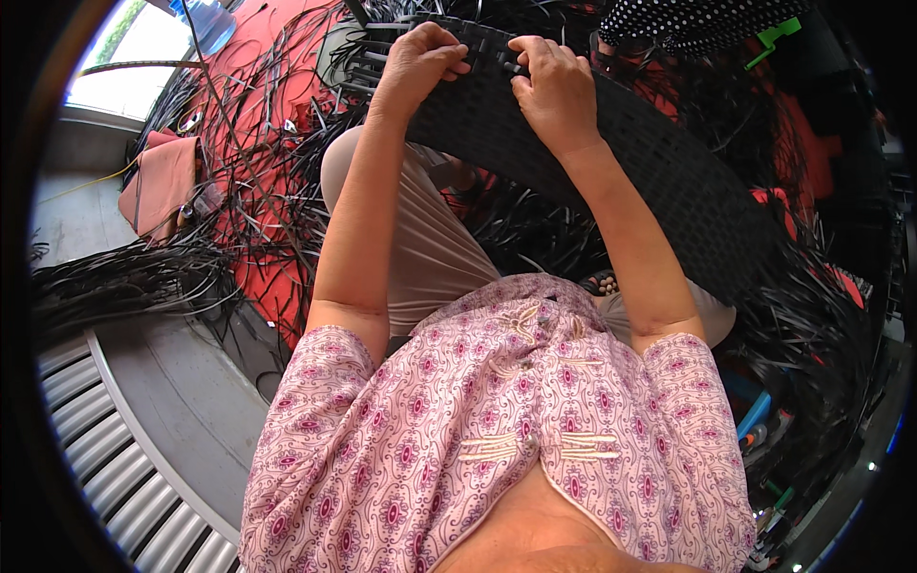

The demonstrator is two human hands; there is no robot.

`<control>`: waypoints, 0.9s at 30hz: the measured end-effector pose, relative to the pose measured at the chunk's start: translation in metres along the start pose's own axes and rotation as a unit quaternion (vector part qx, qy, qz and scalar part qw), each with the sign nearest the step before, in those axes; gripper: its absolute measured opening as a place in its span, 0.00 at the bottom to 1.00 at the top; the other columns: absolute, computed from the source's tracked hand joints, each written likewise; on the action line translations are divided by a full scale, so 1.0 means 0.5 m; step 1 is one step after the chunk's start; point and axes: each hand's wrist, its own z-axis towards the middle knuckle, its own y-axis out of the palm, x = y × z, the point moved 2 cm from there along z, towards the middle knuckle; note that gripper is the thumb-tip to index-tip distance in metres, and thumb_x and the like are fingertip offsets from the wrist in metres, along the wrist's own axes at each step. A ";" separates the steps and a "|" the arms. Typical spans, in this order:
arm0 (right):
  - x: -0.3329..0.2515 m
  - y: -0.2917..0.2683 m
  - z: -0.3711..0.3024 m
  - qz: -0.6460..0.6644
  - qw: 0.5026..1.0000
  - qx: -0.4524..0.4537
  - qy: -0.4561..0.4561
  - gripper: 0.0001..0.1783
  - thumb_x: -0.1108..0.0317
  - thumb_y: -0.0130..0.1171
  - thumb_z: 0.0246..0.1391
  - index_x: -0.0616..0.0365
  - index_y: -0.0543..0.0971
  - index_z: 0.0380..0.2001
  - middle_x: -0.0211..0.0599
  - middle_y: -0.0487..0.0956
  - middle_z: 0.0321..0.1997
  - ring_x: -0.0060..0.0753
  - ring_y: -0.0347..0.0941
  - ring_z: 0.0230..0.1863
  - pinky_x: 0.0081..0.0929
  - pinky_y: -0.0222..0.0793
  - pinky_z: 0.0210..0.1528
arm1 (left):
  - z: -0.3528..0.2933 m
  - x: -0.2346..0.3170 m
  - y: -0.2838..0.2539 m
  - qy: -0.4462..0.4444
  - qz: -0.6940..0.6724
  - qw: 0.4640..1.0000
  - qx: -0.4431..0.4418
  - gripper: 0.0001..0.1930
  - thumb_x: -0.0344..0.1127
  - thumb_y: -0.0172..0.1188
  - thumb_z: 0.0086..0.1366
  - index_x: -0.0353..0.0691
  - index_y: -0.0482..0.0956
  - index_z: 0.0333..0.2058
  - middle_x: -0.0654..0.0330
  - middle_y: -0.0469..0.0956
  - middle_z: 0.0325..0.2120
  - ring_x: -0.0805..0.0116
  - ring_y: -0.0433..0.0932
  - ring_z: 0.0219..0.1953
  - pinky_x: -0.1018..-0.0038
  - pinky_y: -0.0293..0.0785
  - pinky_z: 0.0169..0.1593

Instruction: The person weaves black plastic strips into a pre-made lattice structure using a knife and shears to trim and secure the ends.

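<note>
A long black panel woven from flat strips (659, 167) lies across in front of me, running from the top middle down toward the right. At its far left end, loose strip ends (371, 69) stick out. My left hand (420, 72) is closed in a pinch at the panel's far edge, thumb and fingertips together on a black strip. A short gap to the right, my right hand (557, 94) curls its fingers and thumb around another black strip at the same edge. The strips blend into the dark weave, so their exact ends are hard to make out.
Loose black strips are scattered over the red floor covering (263, 105). A thick bundle of strips (134, 282) lies at left, above a row of metal rollers (105, 430). Polka-dot clothing of another person (688, 24) and a green plastic piece (774, 40) are at far right.
</note>
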 end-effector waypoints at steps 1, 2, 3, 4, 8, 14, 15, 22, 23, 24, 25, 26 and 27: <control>0.002 0.003 -0.001 0.003 1.000 0.001 -0.004 0.21 0.74 0.63 0.46 0.52 0.78 0.47 0.32 0.81 0.41 0.39 0.78 0.46 0.38 0.70 0.51 | 0.000 0.004 -0.012 0.010 0.000 1.000 0.008 0.04 0.29 0.65 0.64 0.36 0.80 0.33 0.62 0.82 0.26 0.74 0.83 0.28 0.80 0.79 0.32; 0.003 0.006 -0.002 0.007 1.000 0.002 -0.008 0.21 0.75 0.62 0.47 0.52 0.78 0.47 0.31 0.81 0.41 0.39 0.77 0.47 0.37 0.70 0.52 | -0.001 0.008 -0.024 0.020 -0.001 1.000 0.017 0.04 0.29 0.66 0.63 0.36 0.80 0.33 0.62 0.82 0.26 0.74 0.83 0.28 0.80 0.78 0.32; 0.006 0.008 -0.002 0.018 1.000 0.006 -0.006 0.21 0.75 0.62 0.47 0.52 0.78 0.48 0.31 0.81 0.41 0.39 0.77 0.47 0.37 0.70 0.52 | -0.003 0.018 -0.035 0.030 0.000 0.999 0.025 0.04 0.28 0.66 0.63 0.36 0.80 0.32 0.63 0.81 0.26 0.75 0.83 0.28 0.80 0.78 0.32; 0.009 0.009 -0.002 0.029 1.000 0.011 -0.005 0.22 0.75 0.62 0.46 0.52 0.78 0.48 0.32 0.81 0.41 0.39 0.77 0.47 0.38 0.70 0.52 | -0.008 0.037 -0.046 0.038 0.005 0.998 0.042 0.04 0.28 0.67 0.62 0.37 0.80 0.32 0.63 0.82 0.25 0.76 0.82 0.27 0.80 0.78 0.32; -0.003 0.013 0.036 0.180 0.983 0.034 0.008 0.19 0.78 0.59 0.49 0.56 0.79 0.48 0.36 0.82 0.42 0.39 0.79 0.43 0.36 0.75 0.50 | -0.026 0.101 -0.075 0.059 0.008 0.997 0.051 0.04 0.29 0.69 0.60 0.41 0.81 0.30 0.68 0.80 0.25 0.81 0.77 0.27 0.81 0.75 0.34; -0.031 0.010 0.110 0.398 0.911 -0.100 0.042 0.14 0.65 0.63 0.62 0.60 0.83 0.47 0.36 0.86 0.41 0.25 0.82 0.44 0.23 0.78 0.48 | -0.034 0.163 -0.029 0.127 0.100 0.987 0.011 0.05 0.29 0.68 0.59 0.39 0.79 0.28 0.70 0.77 0.23 0.82 0.73 0.26 0.82 0.70 0.31; -0.028 0.009 0.112 0.434 0.892 -0.112 0.052 0.14 0.64 0.63 0.62 0.60 0.83 0.46 0.35 0.86 0.40 0.24 0.82 0.43 0.22 0.78 0.47 | -0.033 0.169 -0.026 0.128 0.099 0.987 0.012 0.05 0.29 0.68 0.59 0.39 0.79 0.28 0.70 0.77 0.23 0.82 0.73 0.26 0.82 0.69 0.31; -0.024 -0.016 0.106 0.496 0.858 -0.119 0.066 0.15 0.61 0.65 0.61 0.62 0.85 0.43 0.31 0.85 0.35 0.19 0.81 0.40 0.19 0.76 0.46 | -0.041 0.201 0.002 0.112 0.052 0.992 0.007 0.04 0.29 0.65 0.61 0.37 0.79 0.30 0.64 0.78 0.22 0.77 0.75 0.25 0.78 0.70 0.30; -0.022 -0.015 0.104 0.494 0.859 -0.117 0.070 0.15 0.61 0.65 0.61 0.62 0.85 0.42 0.31 0.85 0.35 0.19 0.81 0.39 0.19 0.76 0.46 | -0.040 0.200 0.004 0.104 0.038 0.994 0.009 0.04 0.28 0.63 0.62 0.35 0.79 0.30 0.62 0.78 0.21 0.75 0.75 0.24 0.75 0.71 0.29; -0.014 -0.008 0.102 0.507 0.852 -0.114 0.070 0.14 0.61 0.65 0.61 0.62 0.85 0.42 0.31 0.85 0.34 0.18 0.81 0.39 0.18 0.76 0.45 | -0.037 0.195 0.000 0.104 0.040 0.994 0.002 0.04 0.29 0.64 0.62 0.37 0.79 0.31 0.64 0.78 0.22 0.77 0.75 0.25 0.78 0.71 0.30; -0.003 0.005 0.101 0.520 0.844 -0.111 0.070 0.14 0.61 0.65 0.61 0.62 0.85 0.42 0.31 0.85 0.34 0.18 0.80 0.38 0.18 0.76 0.45 | -0.029 0.184 -0.009 0.105 0.043 0.994 -0.004 0.04 0.30 0.65 0.63 0.39 0.80 0.31 0.67 0.79 0.24 0.80 0.75 0.26 0.80 0.71 0.31; 0.006 0.014 0.100 0.533 0.837 -0.108 0.070 0.14 0.62 0.65 0.61 0.62 0.85 0.41 0.30 0.85 0.33 0.17 0.80 0.37 0.17 0.75 0.44 | -0.022 0.174 -0.013 0.107 0.045 0.993 -0.011 0.04 0.31 0.66 0.63 0.40 0.81 0.32 0.69 0.79 0.25 0.82 0.74 0.27 0.82 0.71 0.33; 0.011 0.021 0.100 0.531 0.837 -0.106 0.074 0.13 0.62 0.65 0.61 0.62 0.85 0.41 0.30 0.84 0.32 0.17 0.79 0.36 0.17 0.75 0.43 | -0.016 0.163 -0.017 0.080 0.004 0.997 -0.013 0.03 0.33 0.65 0.65 0.41 0.81 0.33 0.69 0.79 0.26 0.82 0.75 0.27 0.82 0.71 0.33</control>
